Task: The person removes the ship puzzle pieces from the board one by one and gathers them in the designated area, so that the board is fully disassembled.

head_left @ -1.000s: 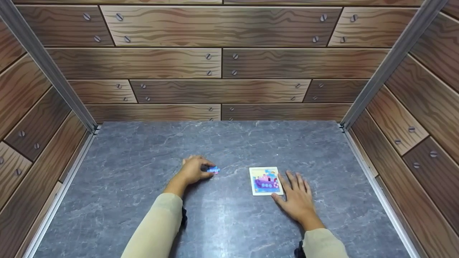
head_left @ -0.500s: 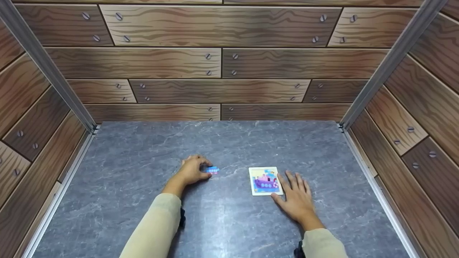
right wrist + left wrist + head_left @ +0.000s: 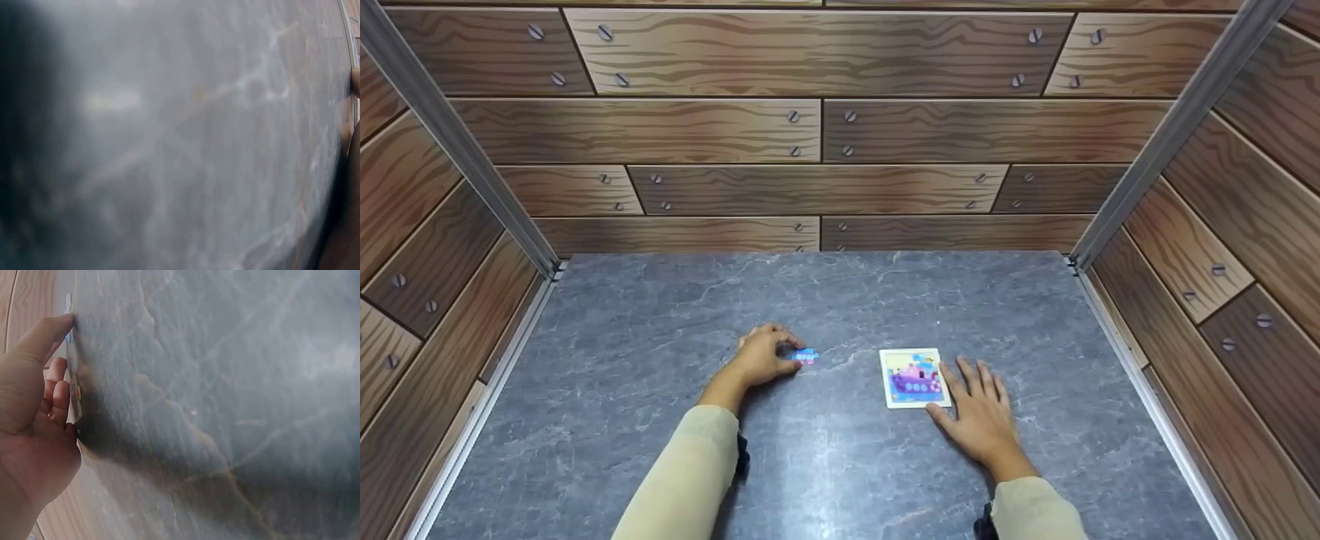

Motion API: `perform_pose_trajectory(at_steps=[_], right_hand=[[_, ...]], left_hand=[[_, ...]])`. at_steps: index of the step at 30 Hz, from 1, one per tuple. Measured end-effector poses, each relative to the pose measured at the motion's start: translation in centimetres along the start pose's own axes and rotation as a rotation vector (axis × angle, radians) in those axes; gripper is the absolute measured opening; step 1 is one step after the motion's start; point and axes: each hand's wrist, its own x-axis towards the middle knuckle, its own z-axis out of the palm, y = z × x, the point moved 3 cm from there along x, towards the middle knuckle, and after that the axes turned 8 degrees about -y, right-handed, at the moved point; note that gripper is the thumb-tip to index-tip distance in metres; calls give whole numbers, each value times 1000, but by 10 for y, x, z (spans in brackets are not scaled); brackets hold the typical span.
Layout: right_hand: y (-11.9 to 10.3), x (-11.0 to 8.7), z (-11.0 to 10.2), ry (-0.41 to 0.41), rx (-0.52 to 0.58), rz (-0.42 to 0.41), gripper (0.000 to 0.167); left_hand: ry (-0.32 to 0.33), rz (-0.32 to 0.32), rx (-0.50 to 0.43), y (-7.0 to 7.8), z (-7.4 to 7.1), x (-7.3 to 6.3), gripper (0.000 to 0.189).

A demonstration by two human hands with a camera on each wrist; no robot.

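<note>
A small blue and pink jigsaw piece (image 3: 805, 356) with a knobbly outline lies left of the middle of the table. My left hand (image 3: 765, 356) curls round it, thumb on the near side and index finger on the far side; the palm hides the table under it. In the left wrist view, the thumb (image 3: 50, 332) and fingers of this hand show at the far left, with coloured bits at their tips. A square, white-bordered puzzle board (image 3: 886, 397) pictures a pink and purple boat. My right hand (image 3: 979, 412) lies with spread fingers, thumb and index fingertip at the board's right edge.
The grey marbled tabletop (image 3: 840, 300) is bounded by a wood-patterned back wall (image 3: 840, 135) and similar side walls. Metal rails (image 3: 484, 405) run along the sides. Dark bands sit at both wrists, below the pale sleeves (image 3: 682, 465).
My left hand and the jigsaw piece have shifted very slightly left, and the piece has turned a little. The right hand and the board hold still.
</note>
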Motion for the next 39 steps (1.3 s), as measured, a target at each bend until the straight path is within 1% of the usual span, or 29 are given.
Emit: perform_pose_trajectory(at_steps=[7, 12, 15, 19, 22, 27, 29, 32, 35, 36, 39], right_hand=[[1, 0, 0, 0, -10, -1, 84], [-1, 0, -1, -1, -9, -1, 84], [-1, 0, -1, 3, -8, -2, 84], [-1, -1, -3, 7, -10, 0, 83], [-2, -1, -3, 7, -7, 0, 84], [-2, -1, -2, 6, -3, 2, 84], [-2, -1, -1, 0, -5, 9, 83], [-2, 0, 0, -22, -8, 20, 84], [-1, 1, -1, -45, -9, 29, 86], [-1, 1, -1, -43, -9, 27, 85], [-1, 1, -1, -25, -9, 18, 84]], left_hand=[[6, 11, -9, 1, -2, -1, 29], [19, 18, -37, 6, -9, -1, 34], [40, 40, -50, 18, -13, 0, 38], [65, 131, -45, 46, -10, 6, 41], [54, 209, -35, 69, -2, 12, 42], [15, 280, -27, 103, 18, 24, 44], [10, 292, -20, 113, 28, 28, 44], [7, 289, -22, 124, 42, 34, 43], [21, 266, -52, 132, 58, 39, 43], [29, 260, -65, 135, 63, 40, 43], [59, 266, -87, 141, 79, 43, 41]])
